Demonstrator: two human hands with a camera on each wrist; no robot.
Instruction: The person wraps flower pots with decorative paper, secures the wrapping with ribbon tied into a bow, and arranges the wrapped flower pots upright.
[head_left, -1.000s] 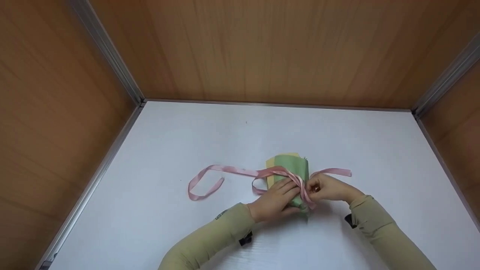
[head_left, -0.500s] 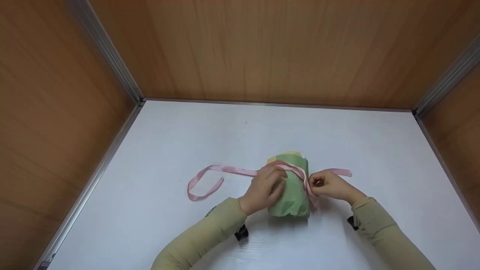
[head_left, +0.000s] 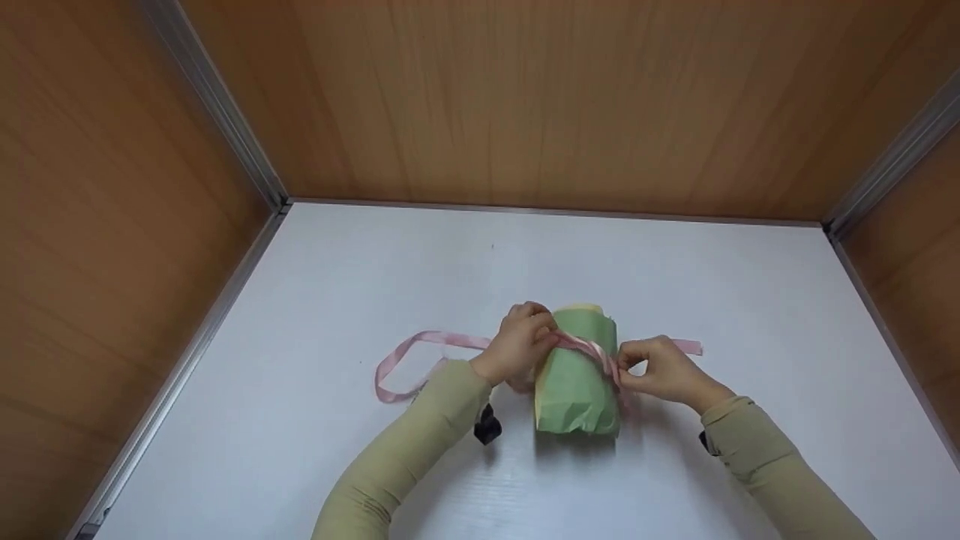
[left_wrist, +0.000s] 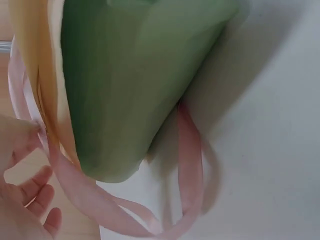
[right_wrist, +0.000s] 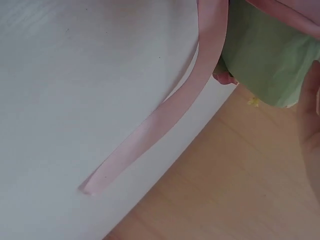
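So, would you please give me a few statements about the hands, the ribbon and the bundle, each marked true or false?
1. The pink ribbon runs across the green-wrapped bundle. True.
2. The right hand is raised well away from the bundle. False: it pinches the ribbon at the bundle's right edge.
3. The left hand is at the bundle's left side. True.
4. The tabletop is black. False: it is white.
5. A ribbon end shows just beyond the right hand. True.
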